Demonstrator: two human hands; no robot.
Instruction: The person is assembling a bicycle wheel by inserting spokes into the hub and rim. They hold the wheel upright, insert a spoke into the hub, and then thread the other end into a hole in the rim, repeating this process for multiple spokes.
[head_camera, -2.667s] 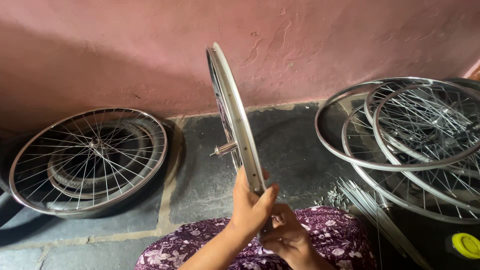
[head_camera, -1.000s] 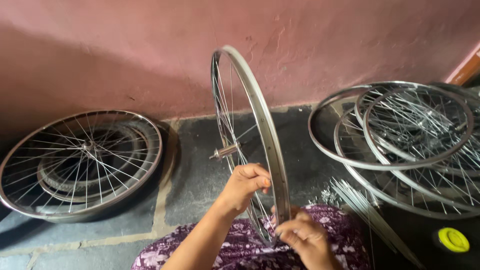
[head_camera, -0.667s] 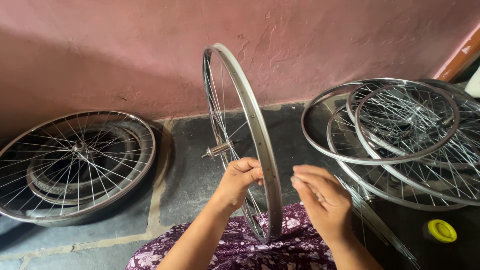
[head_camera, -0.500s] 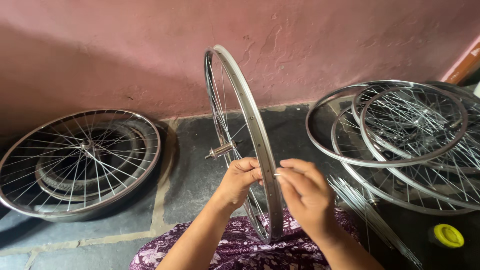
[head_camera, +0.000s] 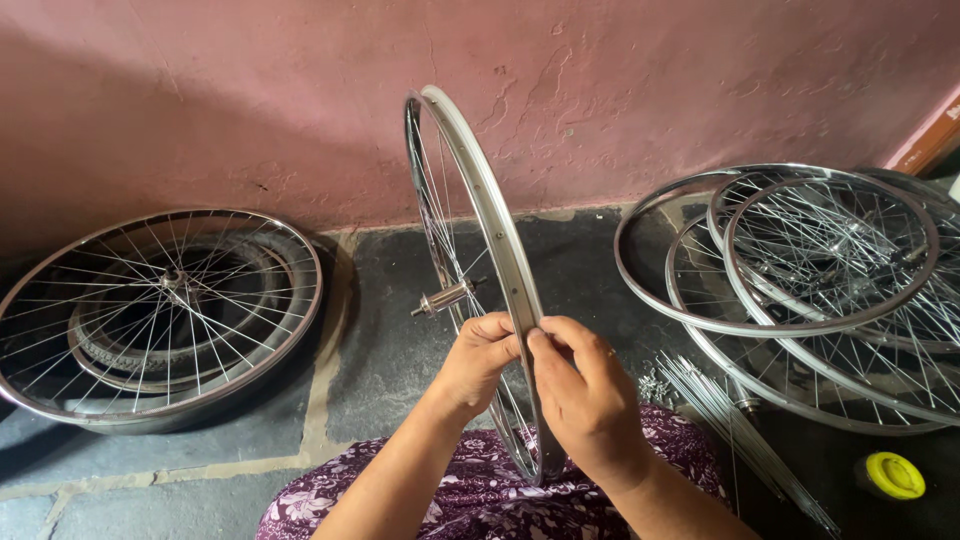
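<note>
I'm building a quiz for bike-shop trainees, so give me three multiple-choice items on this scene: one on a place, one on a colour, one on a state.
1. Where does the wheel lying by itself rest?
A. on the floor at the left, by the wall
B. on the person's lap
C. hung on the wall

2. What colour is the small round cap at the lower right?
A. red
B. yellow
C. blue

3. How does the wheel in the hands stand?
A. flat on the floor
B. upright on its edge
C. upside down on a stand

Answers:
1 A: the lone wheel lies flat on the stone floor at the left, below the pink wall.
2 B: the cap is yellow.
3 B: the held wheel stands upright, with the left hand and right hand pinching its rim.
</note>
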